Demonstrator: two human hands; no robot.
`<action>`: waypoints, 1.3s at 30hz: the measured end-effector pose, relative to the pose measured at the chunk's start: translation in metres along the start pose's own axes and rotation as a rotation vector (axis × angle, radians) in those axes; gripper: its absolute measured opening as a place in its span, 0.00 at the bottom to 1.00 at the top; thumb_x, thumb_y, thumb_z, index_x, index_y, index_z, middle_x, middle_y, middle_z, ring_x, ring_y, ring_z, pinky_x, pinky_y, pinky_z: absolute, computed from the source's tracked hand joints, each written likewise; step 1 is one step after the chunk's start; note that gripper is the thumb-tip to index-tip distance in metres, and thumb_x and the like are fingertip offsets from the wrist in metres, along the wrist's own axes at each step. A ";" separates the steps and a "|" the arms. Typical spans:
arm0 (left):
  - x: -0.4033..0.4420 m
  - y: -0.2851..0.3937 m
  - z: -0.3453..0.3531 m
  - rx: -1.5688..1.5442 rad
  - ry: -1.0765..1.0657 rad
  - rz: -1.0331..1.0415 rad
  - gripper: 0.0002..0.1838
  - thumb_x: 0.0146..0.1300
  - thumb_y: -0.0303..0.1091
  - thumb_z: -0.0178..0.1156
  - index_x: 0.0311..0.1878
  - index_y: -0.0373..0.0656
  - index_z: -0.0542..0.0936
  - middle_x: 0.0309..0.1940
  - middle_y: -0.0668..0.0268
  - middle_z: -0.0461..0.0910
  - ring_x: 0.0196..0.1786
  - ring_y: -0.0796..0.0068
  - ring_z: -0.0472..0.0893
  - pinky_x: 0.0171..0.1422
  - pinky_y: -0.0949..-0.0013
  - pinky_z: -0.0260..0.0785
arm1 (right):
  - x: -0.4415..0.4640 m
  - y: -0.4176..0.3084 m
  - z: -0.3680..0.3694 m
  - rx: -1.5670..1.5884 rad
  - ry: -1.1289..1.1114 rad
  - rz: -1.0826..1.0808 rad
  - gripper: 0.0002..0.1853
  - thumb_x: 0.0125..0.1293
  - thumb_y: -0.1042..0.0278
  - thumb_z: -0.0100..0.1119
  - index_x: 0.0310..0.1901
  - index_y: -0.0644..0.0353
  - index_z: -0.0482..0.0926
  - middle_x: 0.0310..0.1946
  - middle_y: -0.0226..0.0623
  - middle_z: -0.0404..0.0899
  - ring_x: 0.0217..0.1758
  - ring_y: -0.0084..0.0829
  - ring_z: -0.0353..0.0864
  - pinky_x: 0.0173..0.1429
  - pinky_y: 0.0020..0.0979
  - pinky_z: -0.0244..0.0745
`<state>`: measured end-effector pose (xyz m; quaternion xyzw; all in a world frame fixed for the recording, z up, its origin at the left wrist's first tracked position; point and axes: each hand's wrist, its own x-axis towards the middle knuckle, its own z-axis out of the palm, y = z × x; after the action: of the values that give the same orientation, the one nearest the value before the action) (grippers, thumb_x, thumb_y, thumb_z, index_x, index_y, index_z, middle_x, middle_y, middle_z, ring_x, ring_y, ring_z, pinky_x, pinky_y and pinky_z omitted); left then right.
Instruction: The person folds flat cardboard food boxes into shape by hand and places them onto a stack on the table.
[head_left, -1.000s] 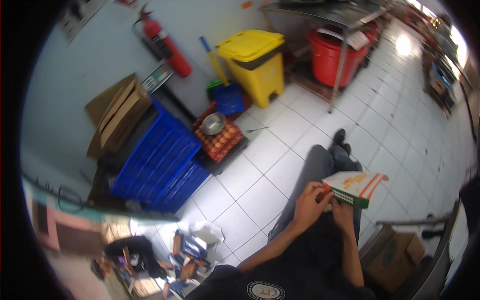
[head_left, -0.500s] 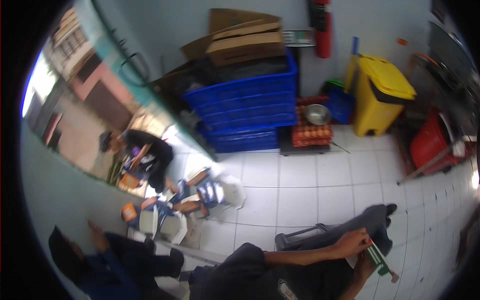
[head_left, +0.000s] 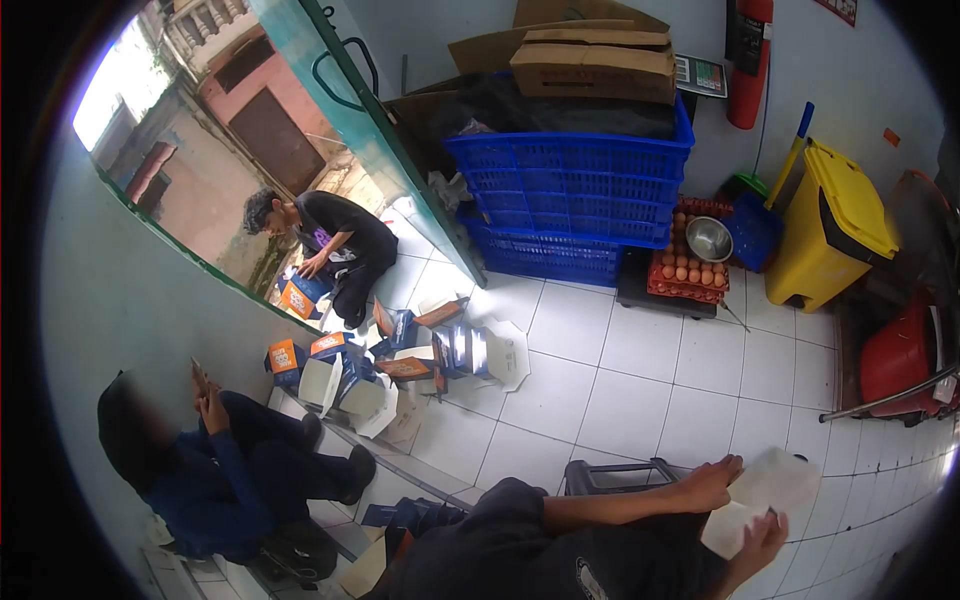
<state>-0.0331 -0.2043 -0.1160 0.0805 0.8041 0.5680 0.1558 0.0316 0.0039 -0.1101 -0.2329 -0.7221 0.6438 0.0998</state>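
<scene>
Low at the right, my left hand (head_left: pixel 712 483) pinches the edge of a white cardboard piece (head_left: pixel 778 480), blurred by motion. My right hand (head_left: pixel 762 546) grips its lower part from the near side, thumb on the white surface. The piece looks folded or creased between the two hands; its pale side faces up. Beside my body lie several dark blue and white boxes (head_left: pixel 408 516), partly hidden by my shirt. More blue, orange and white food boxes (head_left: pixel 400 365) are heaped on the floor farther off.
One person (head_left: pixel 345 240) crouches at the doorway, hand on a box. Another person (head_left: pixel 220 480) sits at left holding a phone. Blue crates (head_left: pixel 570 190) stand by the open door (head_left: pixel 350 110). Egg trays (head_left: pixel 690 272) with a metal bowl (head_left: pixel 709 240) sit near a yellow bin (head_left: pixel 835 230).
My view has shifted, moving the room rightward in frame. The green and white side of the cardboard in my hands has turned away; a wider white surface now shows. The seated person's phone is now visible.
</scene>
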 end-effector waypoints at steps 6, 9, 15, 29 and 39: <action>0.014 0.001 -0.006 0.074 -0.283 -0.148 0.32 0.58 0.27 0.50 0.70 0.35 0.66 0.52 0.38 0.81 0.56 0.41 0.81 0.60 0.47 0.73 | 0.063 0.068 -0.076 -0.417 -0.262 0.091 0.34 0.72 0.56 0.62 0.69 0.75 0.65 0.62 0.59 0.74 0.65 0.46 0.76 0.66 0.39 0.71; 0.020 -0.011 0.007 0.015 -0.385 -0.011 0.32 0.58 0.29 0.50 0.69 0.34 0.67 0.49 0.39 0.83 0.54 0.40 0.83 0.58 0.48 0.75 | 0.046 0.042 -0.079 -0.569 -0.483 0.009 0.31 0.74 0.55 0.58 0.66 0.76 0.68 0.59 0.58 0.76 0.61 0.42 0.78 0.66 0.37 0.69; 0.047 -0.005 0.025 0.252 -0.785 -0.259 0.33 0.59 0.31 0.53 0.68 0.29 0.66 0.49 0.41 0.84 0.54 0.45 0.84 0.56 0.51 0.78 | 0.053 0.066 -0.095 -0.754 -0.404 -0.040 0.21 0.74 0.59 0.54 0.54 0.73 0.74 0.49 0.50 0.79 0.53 0.32 0.79 0.61 0.34 0.70; 0.037 -0.009 0.063 0.456 -0.204 0.173 0.24 0.71 0.46 0.53 0.63 0.41 0.75 0.60 0.50 0.74 0.60 0.47 0.77 0.59 0.47 0.74 | 0.030 0.093 -0.026 -0.307 -0.341 -0.072 0.07 0.65 0.74 0.66 0.38 0.61 0.75 0.29 0.25 0.68 0.35 0.20 0.66 0.41 0.28 0.68; 0.090 -0.056 0.064 0.400 -0.300 0.068 0.37 0.62 0.30 0.49 0.78 0.41 0.57 0.72 0.45 0.65 0.61 0.32 0.76 0.68 0.44 0.68 | 0.037 0.100 -0.003 -0.013 0.203 -0.003 0.32 0.61 0.77 0.56 0.70 0.65 0.65 0.42 0.46 0.84 0.40 0.33 0.87 0.46 0.35 0.81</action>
<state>-0.0927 -0.1390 -0.2027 0.2200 0.8653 0.3842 0.2350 0.0213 0.0300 -0.2130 -0.2965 -0.7127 0.6120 0.1719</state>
